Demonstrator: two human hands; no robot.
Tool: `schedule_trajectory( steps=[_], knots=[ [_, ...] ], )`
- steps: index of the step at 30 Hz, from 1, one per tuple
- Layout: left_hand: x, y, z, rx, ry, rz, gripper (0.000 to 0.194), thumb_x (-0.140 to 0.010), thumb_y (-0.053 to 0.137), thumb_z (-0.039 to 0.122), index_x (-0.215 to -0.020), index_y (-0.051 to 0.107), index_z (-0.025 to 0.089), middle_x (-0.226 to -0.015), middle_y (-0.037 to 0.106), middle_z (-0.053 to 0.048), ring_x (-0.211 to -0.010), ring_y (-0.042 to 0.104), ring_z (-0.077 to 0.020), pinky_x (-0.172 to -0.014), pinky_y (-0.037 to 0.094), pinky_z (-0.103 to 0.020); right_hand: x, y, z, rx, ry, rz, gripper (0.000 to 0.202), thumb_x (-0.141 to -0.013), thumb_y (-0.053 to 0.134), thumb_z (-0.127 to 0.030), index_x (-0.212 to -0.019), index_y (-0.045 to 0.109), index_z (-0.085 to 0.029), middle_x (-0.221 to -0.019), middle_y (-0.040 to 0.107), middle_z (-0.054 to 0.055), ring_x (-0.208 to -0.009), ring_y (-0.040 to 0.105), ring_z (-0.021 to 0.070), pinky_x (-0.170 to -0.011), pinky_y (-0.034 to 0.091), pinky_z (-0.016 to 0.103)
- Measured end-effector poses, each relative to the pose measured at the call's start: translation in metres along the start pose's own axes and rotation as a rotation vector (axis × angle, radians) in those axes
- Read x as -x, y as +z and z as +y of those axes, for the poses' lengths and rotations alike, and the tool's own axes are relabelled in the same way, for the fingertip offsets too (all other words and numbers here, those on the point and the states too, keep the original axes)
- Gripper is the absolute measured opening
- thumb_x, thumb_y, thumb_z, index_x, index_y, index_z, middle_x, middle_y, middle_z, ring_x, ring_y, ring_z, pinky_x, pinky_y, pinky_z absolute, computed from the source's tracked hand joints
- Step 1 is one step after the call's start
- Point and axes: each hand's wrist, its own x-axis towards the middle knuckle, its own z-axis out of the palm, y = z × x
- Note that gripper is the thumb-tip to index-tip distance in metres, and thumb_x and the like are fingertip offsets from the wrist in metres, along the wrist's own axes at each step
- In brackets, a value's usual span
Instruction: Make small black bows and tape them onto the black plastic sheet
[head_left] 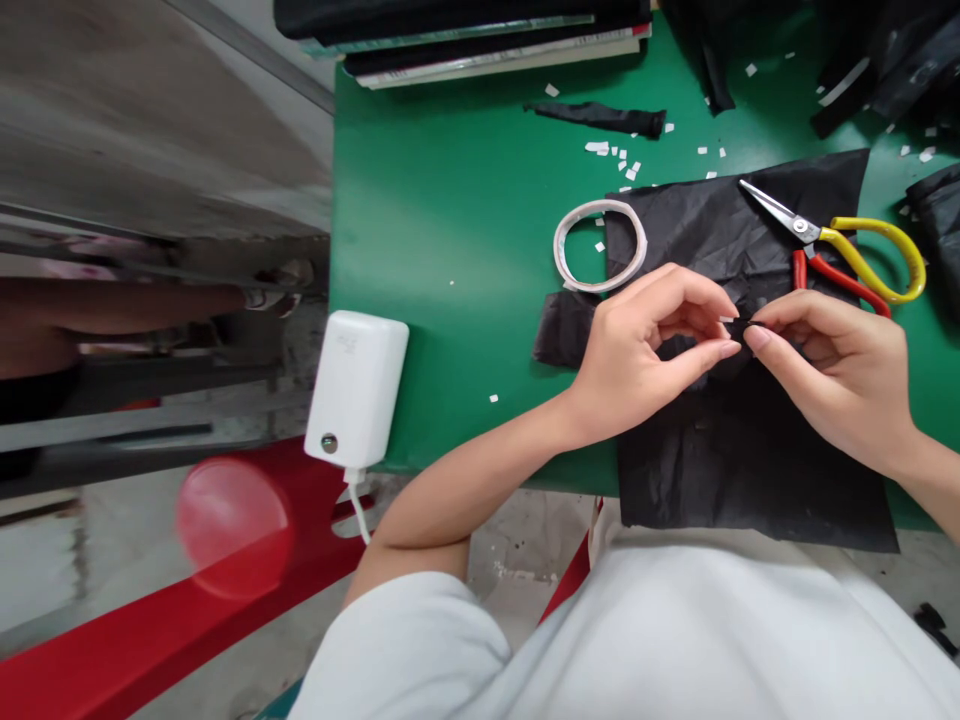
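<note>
My left hand (652, 350) and my right hand (840, 370) meet over a black fabric sheet (750, 460) at the table's front edge. Each hand pinches a small black piece (738, 328) between thumb and forefinger, and a bit of white shows at its left end. Scissors (799, 227) with one yellow and one red handle lie partly open on the sheet, just beyond my right hand. A roll of white tape (561, 245) rests flat, partly on the sheet's left edge. Beside my left hand is a folded black piece (562, 328).
A white power bank (358, 385) with a cable sits at the green table's (450, 200) left edge. Books (502, 55) lie at the back. Black fabric (915, 80) is heaped at back right, with white scraps scattered nearby. A red stool (172, 620) stands lower left.
</note>
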Motion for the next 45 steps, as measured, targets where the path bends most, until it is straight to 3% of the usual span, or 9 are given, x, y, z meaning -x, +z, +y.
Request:
schedule_trajectory(
  steps=[3, 8, 11, 14, 17, 21, 31, 37, 45],
  knots=[
    [-0.0005, -0.0009, 0.0019, 0.021, 0.037, 0.048, 0.005, -0.085, 0.066, 0.015, -0.09, 0.064, 0.016, -0.09, 0.067, -0.001, -0.08, 0.069, -0.0097, -0.073, 0.061, -0.022, -0.0002, 0.0002, 0.0005, -0.046, 0.039, 0.013, 0.006, -0.084, 0.066, -0.023, -0.079, 0.063, -0.023, -0.067, 0.066, -0.004, -0.053, 0.06, 0.0113, -0.046, 0.047, 0.024],
    [-0.0019, -0.0017, 0.0034, 0.082, 0.079, 0.076, 0.008, -0.084, 0.066, 0.009, -0.085, 0.069, 0.017, -0.082, 0.07, 0.001, -0.073, 0.07, -0.0079, -0.068, 0.06, -0.018, -0.0023, -0.0006, -0.0005, -0.101, 0.108, 0.015, 0.009, -0.085, 0.067, -0.021, -0.077, 0.063, -0.023, -0.066, 0.067, -0.003, -0.053, 0.062, 0.0107, -0.047, 0.047, 0.022],
    [-0.0013, 0.0003, 0.0033, 0.126, 0.04, 0.054, 0.008, -0.082, 0.068, 0.008, -0.083, 0.069, 0.016, -0.081, 0.071, 0.001, -0.069, 0.069, -0.0068, -0.065, 0.059, -0.016, -0.0015, -0.0001, 0.0002, -0.091, 0.099, 0.011, 0.009, -0.084, 0.068, -0.023, -0.076, 0.064, -0.023, -0.066, 0.068, -0.003, -0.053, 0.062, 0.0109, -0.047, 0.047, 0.022],
    [-0.0002, 0.0025, 0.0048, 0.194, -0.045, 0.037, 0.016, -0.08, 0.069, 0.008, -0.094, 0.066, 0.017, -0.077, 0.071, 0.003, -0.065, 0.069, -0.0062, -0.065, 0.06, -0.016, 0.0004, 0.0007, 0.001, -0.034, 0.069, 0.018, 0.008, -0.084, 0.069, -0.025, -0.078, 0.066, -0.022, -0.066, 0.069, -0.003, -0.052, 0.062, 0.011, -0.048, 0.047, 0.023],
    [0.0002, 0.0032, 0.0071, 0.233, -0.141, 0.03, 0.026, -0.079, 0.072, 0.013, -0.101, 0.058, 0.018, -0.074, 0.071, 0.005, -0.065, 0.07, -0.0072, -0.066, 0.062, -0.018, 0.0018, 0.0011, 0.0006, 0.027, 0.017, 0.027, 0.004, -0.084, 0.068, -0.023, -0.081, 0.067, -0.022, -0.069, 0.071, -0.002, -0.053, 0.062, 0.0105, -0.048, 0.047, 0.023],
    [-0.0012, 0.0034, 0.0074, 0.23, -0.212, 0.057, 0.028, -0.077, 0.076, 0.027, -0.092, 0.053, 0.018, -0.074, 0.071, 0.005, -0.065, 0.071, -0.0089, -0.067, 0.063, -0.02, 0.0022, 0.0017, -0.0004, 0.116, -0.089, 0.04, 0.002, -0.086, 0.066, -0.02, -0.085, 0.067, -0.021, -0.071, 0.072, -0.001, -0.053, 0.061, 0.0093, -0.046, 0.043, 0.022],
    [-0.0007, 0.004, 0.0054, 0.17, -0.166, 0.083, 0.022, -0.079, 0.071, 0.014, -0.086, 0.051, 0.018, -0.074, 0.069, 0.006, -0.064, 0.07, -0.0066, -0.065, 0.061, -0.018, 0.0007, 0.0028, -0.0011, 0.284, -0.311, 0.068, 0.01, -0.086, 0.063, -0.012, -0.086, 0.064, -0.022, -0.069, 0.07, -0.001, -0.056, 0.063, 0.0111, -0.05, 0.046, 0.024],
    [0.0004, 0.0049, 0.0047, 0.053, -0.148, 0.089, 0.022, -0.079, 0.072, 0.018, -0.085, 0.051, 0.017, -0.073, 0.068, 0.004, -0.065, 0.069, -0.0075, -0.062, 0.058, -0.018, 0.0016, 0.0044, 0.0029, 0.381, -0.477, 0.065, 0.015, -0.085, 0.06, -0.007, -0.09, 0.062, -0.021, -0.076, 0.071, 0.003, -0.065, 0.066, 0.0149, -0.058, 0.052, 0.027],
    [0.0008, 0.0061, 0.0007, 0.048, -0.101, 0.108, 0.018, -0.079, 0.07, 0.016, -0.082, 0.052, 0.017, -0.074, 0.065, 0.005, -0.065, 0.067, -0.0066, -0.063, 0.058, -0.018, 0.0024, 0.008, 0.0086, 0.381, -0.565, 0.073, 0.018, -0.081, 0.065, -0.005, -0.089, 0.059, -0.019, -0.073, 0.068, 0.003, -0.063, 0.062, 0.0134, -0.059, 0.054, 0.026]
  ],
)
